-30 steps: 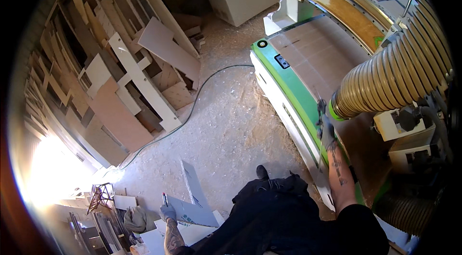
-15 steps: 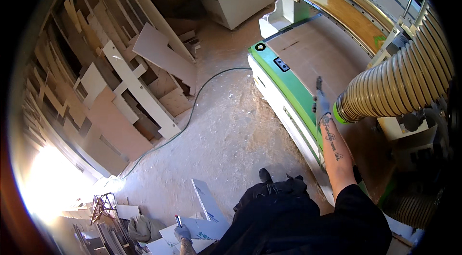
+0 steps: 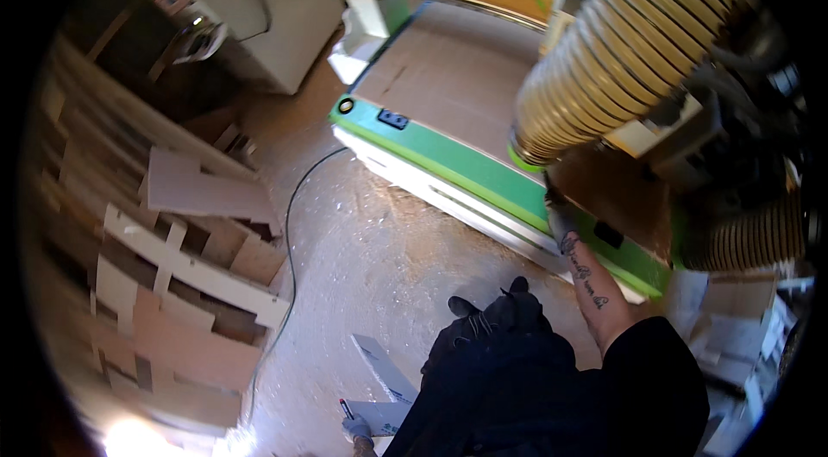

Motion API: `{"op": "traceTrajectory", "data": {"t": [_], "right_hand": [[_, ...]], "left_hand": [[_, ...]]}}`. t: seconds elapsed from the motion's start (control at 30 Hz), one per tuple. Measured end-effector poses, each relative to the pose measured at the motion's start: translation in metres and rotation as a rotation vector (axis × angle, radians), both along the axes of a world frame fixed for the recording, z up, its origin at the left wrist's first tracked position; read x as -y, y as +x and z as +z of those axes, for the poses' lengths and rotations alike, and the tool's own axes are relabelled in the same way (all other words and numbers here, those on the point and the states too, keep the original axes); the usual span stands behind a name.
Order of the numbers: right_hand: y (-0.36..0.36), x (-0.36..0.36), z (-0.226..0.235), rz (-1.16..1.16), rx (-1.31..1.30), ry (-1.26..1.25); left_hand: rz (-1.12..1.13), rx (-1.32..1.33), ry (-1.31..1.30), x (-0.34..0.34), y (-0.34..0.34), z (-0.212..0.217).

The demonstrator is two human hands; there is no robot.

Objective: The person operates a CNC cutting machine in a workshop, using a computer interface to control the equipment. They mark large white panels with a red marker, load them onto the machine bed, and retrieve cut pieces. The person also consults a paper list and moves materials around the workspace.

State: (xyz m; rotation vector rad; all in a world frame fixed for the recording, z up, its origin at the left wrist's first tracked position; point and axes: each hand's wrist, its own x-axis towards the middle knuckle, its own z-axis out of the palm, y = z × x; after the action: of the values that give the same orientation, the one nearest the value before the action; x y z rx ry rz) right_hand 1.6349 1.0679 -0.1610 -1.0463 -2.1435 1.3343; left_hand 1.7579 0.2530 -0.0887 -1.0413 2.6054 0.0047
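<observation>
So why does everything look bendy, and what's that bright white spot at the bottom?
Head view: the fisheye lens bends straight edges, like the green machine edge, toward the round black rim; the spot is glare washing out the floor; the stacked boards on the left look smeared and soft.

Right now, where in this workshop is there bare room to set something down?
The brown machine bed, between its green edge and the ribbed hose, looks bare. The dusty floor beside the black cable is open. Crowded: offcuts stacked on the left.

Light: bright daylight on the dusty floor (image 3: pixel 379 259), blown-out glare at lower left.
Blur: slight motion smear.
Edges: fisheye bending, black vignette.
</observation>
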Motion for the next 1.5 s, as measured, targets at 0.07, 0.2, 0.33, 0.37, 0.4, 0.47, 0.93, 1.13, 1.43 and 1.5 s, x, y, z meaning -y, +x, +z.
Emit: {"op": "traceTrajectory", "data": {"t": [0.07, 0.2, 0.33, 0.37, 0.4, 0.47, 0.93, 1.13, 1.43, 1.5], "right_hand": [[0.034, 0.02, -0.002, -0.308, 0.122, -0.26], [0.132, 0.022, -0.007, -0.626, 0.002, -0.314], [0.215, 0.016, 0.025, -0.889, -0.018, -0.334], [0.227, 0.015, 0.029, -0.939, 0.005, -0.374], [0.22, 0.019, 0.049, -0.967, 0.032, -0.42], [0.265, 0.005, 0.021, -1.047, -0.154, -0.304], [0.269, 0.038, 0.046, -0.973, -0.132, -0.456], [0.152, 0.059, 0.077, -0.6, 0.064, -0.57], [-0.041, 0.149, 0.122, -0.011, -0.096, -0.51], [-0.057, 0.162, 0.104, 0.053, -0.158, -0.414]], "left_hand": [[-0.087, -0.014, 0.027, -0.005, -0.028, -0.008], [-0.239, -0.101, 0.143, 0.007, -0.071, -0.044], [-0.318, -0.13, 0.212, -0.002, -0.115, -0.053], [-0.34, -0.134, 0.19, -0.004, -0.122, -0.052], [-0.338, -0.14, 0.16, -0.008, -0.121, -0.044], [-0.397, -0.153, 0.158, -0.027, -0.14, -0.03], [-0.412, -0.149, 0.252, -0.03, -0.165, -0.029], [-0.374, -0.041, 0.276, -0.019, -0.15, -0.036], [-0.309, 0.113, 0.091, -0.005, -0.09, -0.02], [-0.336, 0.1, 0.073, 0.003, -0.083, -0.015]]}}
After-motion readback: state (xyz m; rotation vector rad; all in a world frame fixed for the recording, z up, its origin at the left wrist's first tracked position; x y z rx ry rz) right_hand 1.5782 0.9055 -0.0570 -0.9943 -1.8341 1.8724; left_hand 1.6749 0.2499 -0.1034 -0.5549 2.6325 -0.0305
